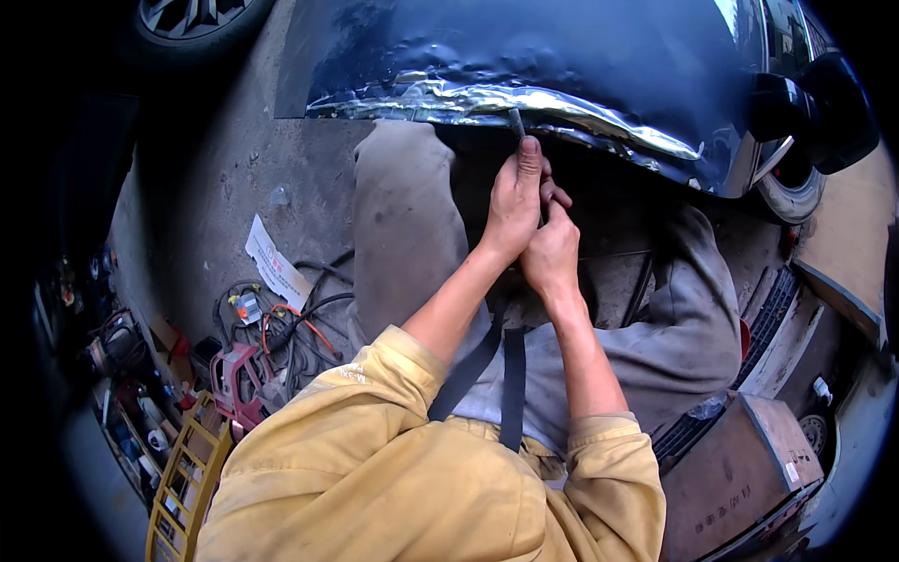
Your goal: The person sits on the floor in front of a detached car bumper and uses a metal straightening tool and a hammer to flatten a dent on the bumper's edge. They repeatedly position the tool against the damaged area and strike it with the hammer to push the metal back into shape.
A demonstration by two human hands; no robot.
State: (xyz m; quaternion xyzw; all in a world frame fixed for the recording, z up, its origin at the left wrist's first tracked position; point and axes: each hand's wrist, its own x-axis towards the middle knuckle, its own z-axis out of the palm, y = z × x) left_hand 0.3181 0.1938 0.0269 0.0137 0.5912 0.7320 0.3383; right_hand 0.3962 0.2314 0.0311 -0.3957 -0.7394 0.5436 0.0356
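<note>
Slim dark tool (516, 123) upright, tip touching bare dented metal edge of dark blue car panel (524, 56). Left hand (513, 201) clenched around tool, thumb along shaft. Right hand (552, 245) clasped just below, touching left. Tangled cables (290, 328) on concrete floor (225, 169) at left.

A concrete floor (225, 178) runs under the scene. On it lies a white paper strip with red print (273, 265), beside a tangle of black and orange cables (300, 323). A red power tool (234, 384) sits just below the cables, near a yellow ladder-like frame (187, 478). A car wheel (192, 21) shows at the top left. At the lower right stands a brown wooden box (740, 468).
</note>
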